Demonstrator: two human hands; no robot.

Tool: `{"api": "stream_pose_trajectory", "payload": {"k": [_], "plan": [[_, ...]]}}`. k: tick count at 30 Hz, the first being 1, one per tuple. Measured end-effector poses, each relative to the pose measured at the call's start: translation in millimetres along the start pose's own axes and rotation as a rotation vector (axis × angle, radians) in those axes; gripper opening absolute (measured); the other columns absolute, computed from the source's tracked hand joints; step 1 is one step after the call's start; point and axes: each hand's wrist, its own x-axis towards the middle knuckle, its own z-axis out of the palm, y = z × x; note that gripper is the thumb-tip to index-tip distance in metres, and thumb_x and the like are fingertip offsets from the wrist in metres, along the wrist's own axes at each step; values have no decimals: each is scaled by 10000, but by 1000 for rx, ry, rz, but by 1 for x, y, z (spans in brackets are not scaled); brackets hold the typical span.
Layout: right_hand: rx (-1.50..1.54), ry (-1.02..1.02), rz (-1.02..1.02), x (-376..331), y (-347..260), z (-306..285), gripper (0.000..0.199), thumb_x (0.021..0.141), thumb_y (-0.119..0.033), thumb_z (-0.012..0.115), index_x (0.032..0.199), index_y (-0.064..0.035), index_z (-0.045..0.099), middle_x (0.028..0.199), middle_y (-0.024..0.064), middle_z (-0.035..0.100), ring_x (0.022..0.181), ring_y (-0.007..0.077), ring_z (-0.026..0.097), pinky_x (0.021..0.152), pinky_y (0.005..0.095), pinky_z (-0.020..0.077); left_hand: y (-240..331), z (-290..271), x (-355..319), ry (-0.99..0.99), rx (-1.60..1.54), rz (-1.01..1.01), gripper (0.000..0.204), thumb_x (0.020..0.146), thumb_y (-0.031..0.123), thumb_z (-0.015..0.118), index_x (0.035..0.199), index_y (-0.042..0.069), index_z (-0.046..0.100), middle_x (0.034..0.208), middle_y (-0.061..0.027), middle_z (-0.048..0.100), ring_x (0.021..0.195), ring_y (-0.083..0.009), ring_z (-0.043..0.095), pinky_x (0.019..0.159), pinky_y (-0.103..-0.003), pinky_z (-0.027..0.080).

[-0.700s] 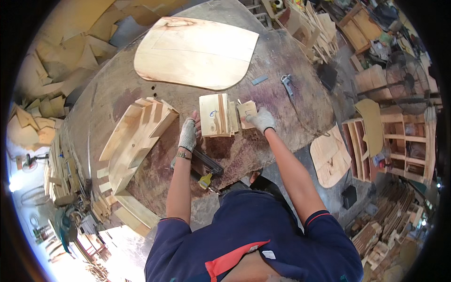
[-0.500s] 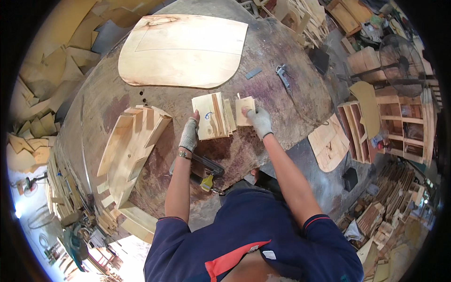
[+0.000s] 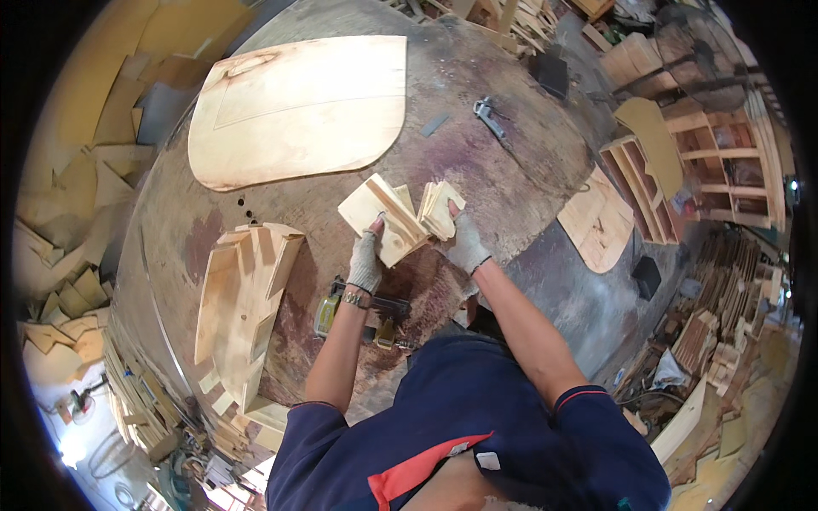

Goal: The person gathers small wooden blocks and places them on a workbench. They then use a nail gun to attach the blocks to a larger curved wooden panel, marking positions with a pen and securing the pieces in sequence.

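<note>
In my gloved left hand (image 3: 366,262) is a stack of squarish plywood pieces (image 3: 371,209), tilted, with the thumb across its upper face and the fingers hidden beneath. My right hand (image 3: 467,244), also gloved, grips a smaller stack of plywood pieces (image 3: 437,211) by its near right edge. Both stacks are held above the worktable (image 3: 460,319), their near corners close together; I cannot tell whether they touch. Below my left wrist, a nail gun (image 3: 388,334) with yellow-green parts lies on the table, partly covered by the forearm.
A curved wooden frame (image 3: 232,315) lies left of my hands. Beyond them is a large plywood panel (image 3: 298,111) with rounded corners. A metal air blow gun (image 3: 490,121) and a grey strip (image 3: 434,124) lie at far right. Another panel (image 3: 596,223) rests near the right edge.
Both stacks have turned and tilted, and their near ends have come closer together. The blue mark on the left stack no longer shows. The whole view has shifted a little.
</note>
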Motion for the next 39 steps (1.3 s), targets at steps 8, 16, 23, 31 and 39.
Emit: {"api": "stream_pose_trajectory", "payload": {"k": [8, 16, 23, 31, 39], "plan": [[95, -58, -55, -50, 35, -23, 616, 993, -572, 641, 1413, -127, 569, 1272, 61, 698, 1110, 243, 707, 839, 453, 630, 11, -27, -47, -222, -13, -131, 635, 1037, 348, 614, 1549, 36, 406, 1496, -153, 560, 1317, -322, 602, 1115, -493, 518], [268, -172, -228, -145, 28, -79, 589, 1018, -501, 637, 1402, -59, 567, 1234, 107, 707, 1034, 239, 726, 848, 414, 626, -58, -10, -85, -418, -115, -90, 777, 986, 561, 609, 1559, 78, 403, 1491, -129, 551, 1325, -326, 570, 1133, -527, 473], [691, -634, -756, -322, 38, -177, 876, 859, -543, 771, 1473, -12, 442, 1242, 156, 649, 1087, 326, 709, 832, 474, 654, -147, 4, -142, -652, 72, -280, 934, 871, 522, 747, 1574, 51, 354, 1492, -171, 538, 1338, -341, 560, 1104, -516, 499], [766, -262, -1323, -507, 130, -290, 736, 926, -517, 743, 1420, -15, 529, 1212, 144, 704, 990, 207, 739, 814, 338, 627, -316, 107, -229, -1173, 490, -658, 977, 797, 505, 782, 1570, 64, 380, 1513, -178, 528, 1357, -374, 543, 1123, -532, 484], [841, 549, -1610, -639, 267, -409, 598, 942, -387, 775, 1337, 18, 580, 1123, 89, 718, 979, 156, 713, 827, 313, 596, -512, 172, -333, -1549, 652, -961, 989, 730, 481, 804, 1554, 80, 431, 1528, -168, 527, 1362, -401, 537, 1147, -548, 467]]}}
